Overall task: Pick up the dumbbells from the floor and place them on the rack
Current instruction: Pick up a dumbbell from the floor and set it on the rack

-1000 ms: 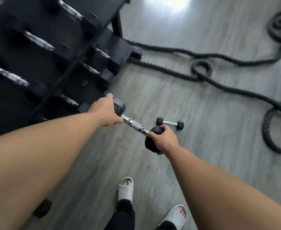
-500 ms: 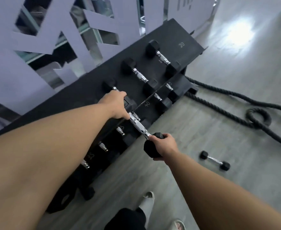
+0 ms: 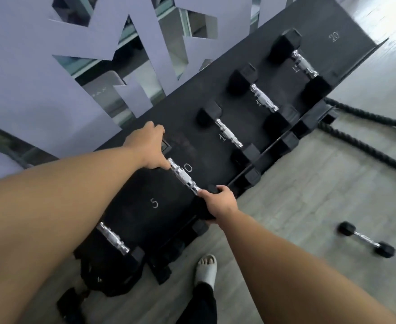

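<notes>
A black hex dumbbell with a chrome handle lies across the top shelf of the black rack, by a chalked number. My left hand grips its far head and my right hand grips its near head at the shelf's front edge. Whether it rests on the shelf or hangs just above it I cannot tell. A smaller dumbbell lies on the grey floor to the right.
Three dumbbells sit further right on the top shelf and one to the left. Lower shelves hold more. A thick black rope trails over the floor at right. My sandalled foot stands below. A cut-out wall panel backs the rack.
The dumbbell has risen from in front of the lower shelves to the top shelf, both hands still on its heads. The view has swung up and closer to the rack.
</notes>
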